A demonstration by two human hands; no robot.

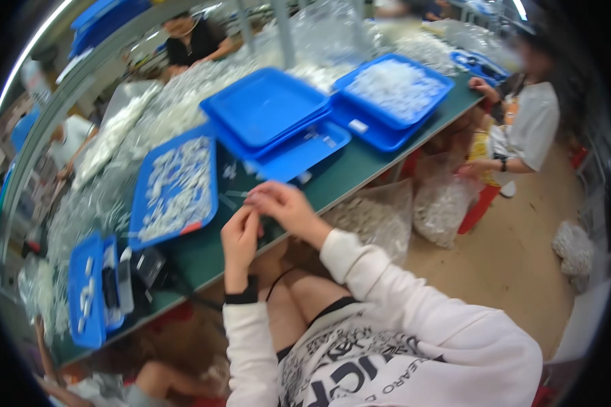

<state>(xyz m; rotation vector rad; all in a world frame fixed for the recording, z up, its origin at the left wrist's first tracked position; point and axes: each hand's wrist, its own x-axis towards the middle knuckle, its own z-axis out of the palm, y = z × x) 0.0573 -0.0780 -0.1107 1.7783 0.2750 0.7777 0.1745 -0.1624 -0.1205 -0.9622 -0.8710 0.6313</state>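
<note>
My left hand [240, 236] and my right hand [282, 207] meet above the near edge of the green table [207, 261]. The fingers of both are pinched together at the tips. A small, thin, pale piece [236, 195] shows by the fingertips, too blurred to name. Just left of my hands lies a blue tray [212, 159] full of small white parts [176, 186]. Beyond my fingers stand stacked blue trays [268, 105], the top one bare inside. Under them sits another blue tray [309, 152] with a few small pale bits on it.
Another stacked blue tray [447, 87] holds white pieces [394, 88]. Small blue trays [80, 271] lie at far left. Clear plastic bags [102, 197] heap along the table's back. Filled bags [380, 214] stand below the edge. A person [529, 129] is at right; others sit around.
</note>
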